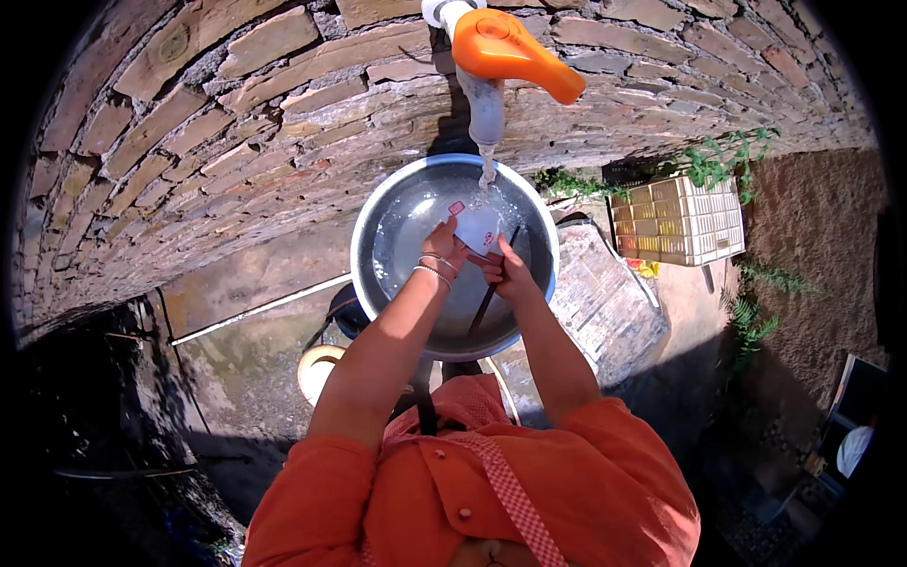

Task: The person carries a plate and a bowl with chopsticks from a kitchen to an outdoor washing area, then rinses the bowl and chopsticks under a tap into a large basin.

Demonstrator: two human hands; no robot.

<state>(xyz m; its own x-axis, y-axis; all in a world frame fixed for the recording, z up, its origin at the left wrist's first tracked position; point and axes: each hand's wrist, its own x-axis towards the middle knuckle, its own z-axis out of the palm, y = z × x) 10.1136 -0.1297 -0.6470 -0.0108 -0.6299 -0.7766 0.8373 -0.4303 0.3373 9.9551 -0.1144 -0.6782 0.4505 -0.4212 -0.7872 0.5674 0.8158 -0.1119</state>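
Both my hands hold a small white bowl (pixel 480 230) with red marks, tilted above the water in a round metal basin (pixel 362 248). My left hand (pixel 444 248) grips the bowl's left side, with thin bracelets on its wrist. On the lower right side, the fingers of my right hand (pixel 510 274) are closed on the rim. Water runs from the tap (pixel 487 113), with its orange lever (pixel 510 55), just beyond the bowl. A long dark brown stick (pixel 483 310) slants through the basin beside my right hand; its exact kind is unclear.
A rough brick wall (pixel 312 104) rises behind the basin. To the right stand a worn pale slab (pixel 605 293) and a cream plastic crate (pixel 675 222) with plants around it. A round tan pot (pixel 319 370) sits at the lower left of the basin.
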